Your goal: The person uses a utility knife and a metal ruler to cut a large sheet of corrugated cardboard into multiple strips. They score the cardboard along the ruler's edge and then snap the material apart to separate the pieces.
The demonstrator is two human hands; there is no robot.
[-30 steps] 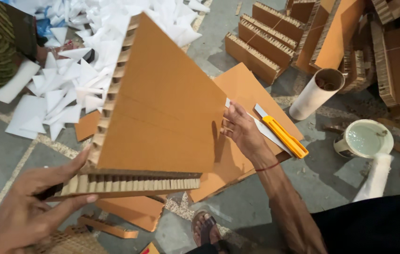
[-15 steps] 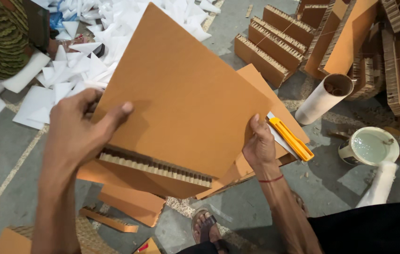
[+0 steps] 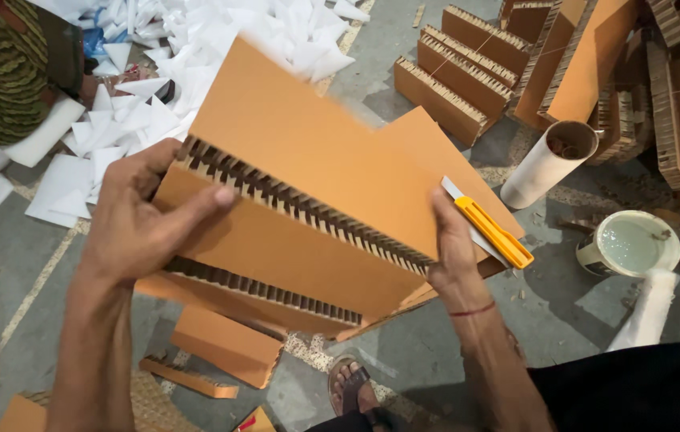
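**Two hands held a folded honeycomb board above the floor**

The large brown honeycomb cardboard panel (image 3: 308,200) was in the air, over the grey concrete floor (image 3: 436,360), tilted and folded along a cut line so that its open cells showed as two dark rows. The left hand (image 3: 144,216) was clenched on the left edge of the panel, with the thumb lying across the lower face and the fingers hidden behind. The right hand (image 3: 454,248) gripped the right edge of the fold, and it also pinched a yellow utility knife (image 3: 490,228) against the board, the blade end pointing up and away.

In my judgement the panel was light for its size and rather stiff in the flat faces, but weak at the cut line, where it bent like a hinge. The paper skin looked smooth and dry, not slippery. The exposed cells seemed easy to crush, so the edges and flat faces were the better places to hold, one hand on each side of the fold.

Near the right hand stood a white cardboard tube (image 3: 548,164) and a white bucket with pale glue (image 3: 628,244). White paper scraps (image 3: 140,104) lay beyond the panel, and stacked brown honeycomb blocks (image 3: 460,76) lay further away.
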